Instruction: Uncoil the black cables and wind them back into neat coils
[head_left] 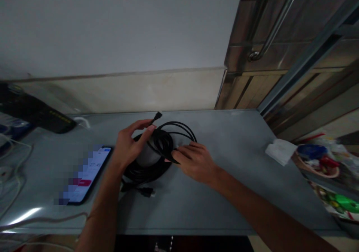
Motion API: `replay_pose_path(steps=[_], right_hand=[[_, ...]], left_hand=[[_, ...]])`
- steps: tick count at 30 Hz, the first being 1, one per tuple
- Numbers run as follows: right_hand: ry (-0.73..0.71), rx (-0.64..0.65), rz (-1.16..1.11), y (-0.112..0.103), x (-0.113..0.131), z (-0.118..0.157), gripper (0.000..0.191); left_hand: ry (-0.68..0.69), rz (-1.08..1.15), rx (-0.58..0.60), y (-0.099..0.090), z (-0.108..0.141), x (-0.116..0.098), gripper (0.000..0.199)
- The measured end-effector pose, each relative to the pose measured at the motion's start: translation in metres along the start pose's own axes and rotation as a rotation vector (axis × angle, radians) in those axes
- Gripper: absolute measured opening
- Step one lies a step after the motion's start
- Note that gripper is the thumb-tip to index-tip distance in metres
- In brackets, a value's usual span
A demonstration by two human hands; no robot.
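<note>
Thumb and forefinger of the left hand [129, 146] pinch a black cable [170, 141] just behind its plug [158, 116], while the right hand [194, 158] curls round gathered strands, knuckles up. Small loops [160, 132] sit between the hands, over the far side of a wider coil [148, 174] on the grey table [230, 158]; whether both are one length I cannot tell. Most of what shows appears gathered already, the pinched end not yet, and a second plug [147, 192] pokes out by the coil's near edge. The left forearm [104, 203], beside a phone [94, 166], rises steeply from below; the right slants in from the lower right
</note>
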State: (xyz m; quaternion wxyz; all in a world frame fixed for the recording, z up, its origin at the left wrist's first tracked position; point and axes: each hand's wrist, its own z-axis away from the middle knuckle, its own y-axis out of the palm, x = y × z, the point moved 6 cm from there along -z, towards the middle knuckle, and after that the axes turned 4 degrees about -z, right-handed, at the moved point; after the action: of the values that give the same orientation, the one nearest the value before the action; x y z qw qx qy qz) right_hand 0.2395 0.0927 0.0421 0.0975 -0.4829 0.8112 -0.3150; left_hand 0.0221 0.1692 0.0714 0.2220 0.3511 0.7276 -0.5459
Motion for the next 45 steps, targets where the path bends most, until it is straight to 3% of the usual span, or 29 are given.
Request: replay_pose_path(steps=[2,7,9,14,18,21,25,29,34,37,41,45], right_hand=[[0.061,-0.067,-0.033,-0.008,-0.005,-0.002,0.031],[0.18,-0.208,-0.064,-0.027,-0.02,-0.004,0.032],[0.19,-0.266,-0.049,-0.034,-0.023,-0.004,0.03],[0.187,-0.367,-0.089,-0.044,-0.023,-0.005,0.021],[0.119,-0.365,-0.104,-0.049,-0.015,-0.008,0.018],[0.007,-0.264,-0.103,-0.042,-0.004,-0.01,0.018],[-0.12,0.035,-0.046,-0.01,0.012,-0.008,0.021],[-0.129,0.279,-0.045,0.017,0.018,0.0,0.032],[-0.025,0.378,-0.105,0.019,0.015,0.004,0.071],[0.007,0.42,-0.147,0.016,0.015,0.003,0.086],[0.036,0.49,-0.159,0.015,0.016,0.001,0.081],[0.086,0.544,-0.151,0.017,0.012,0.002,0.065]], left_hand=[[-0.025,-0.147,-0.004,-0.009,-0.003,0.01,0.053],[-0.045,-0.213,0.259,-0.003,-0.005,0.041,0.062],[-0.01,-0.198,0.3,-0.002,-0.005,0.049,0.058],[-0.013,-0.114,0.229,-0.006,-0.009,0.066,0.056],[-0.041,-0.058,0.2,0.006,-0.01,0.063,0.047],[-0.044,0.049,0.168,0.026,-0.007,0.047,0.04],[-0.055,0.203,0.182,0.056,0.002,0.023,0.047],[-0.166,0.394,0.183,0.061,0.006,0.018,0.066],[-0.258,0.6,0.307,0.046,0.006,0.018,0.068],[-0.378,0.73,0.244,0.041,0.005,0.022,0.063],[-0.425,0.728,0.184,0.047,0.006,0.023,0.059],[-0.247,0.476,0.24,0.055,0.002,0.013,0.063]])
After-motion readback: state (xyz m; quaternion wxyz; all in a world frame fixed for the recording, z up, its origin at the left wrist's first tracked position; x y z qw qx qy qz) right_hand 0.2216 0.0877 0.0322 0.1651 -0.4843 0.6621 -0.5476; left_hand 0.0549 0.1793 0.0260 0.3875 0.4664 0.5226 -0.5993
